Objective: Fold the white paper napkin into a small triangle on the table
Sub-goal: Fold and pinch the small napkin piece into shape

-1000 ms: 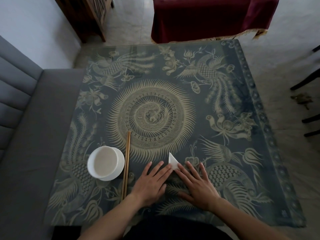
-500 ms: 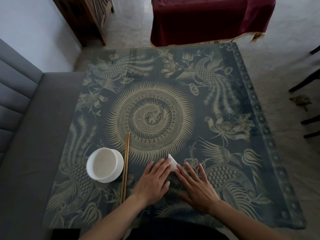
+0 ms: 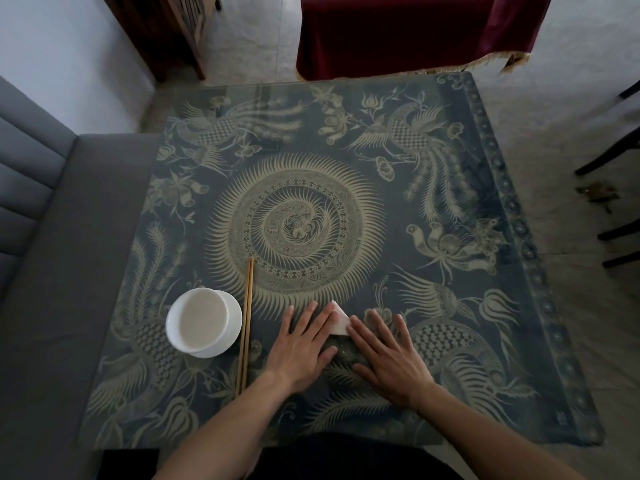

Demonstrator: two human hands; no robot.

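Observation:
The white paper napkin (image 3: 340, 320), folded to a small triangle, lies flat on the patterned blue table (image 3: 450, 341) near the front edge. My left hand (image 3: 304, 344) lies palm down with its fingers spread, the fingertips pressing the napkin's left side. My right hand (image 3: 388, 355) lies flat on the cloth to the right, its index fingertip touching the napkin's right corner. Part of the napkin is hidden under the left fingers.
A white bowl (image 3: 203, 322) stands on the table to the left of my hands. A pair of wooden chopsticks (image 3: 245, 327) lies just right of it. A grey sofa (image 3: 41, 271) borders the table's left side, a red-draped piece (image 3: 398, 29) its far side.
More of the napkin shows between my hands than before. My left fingers have slid over its left side. Both hands stay flat on the table.

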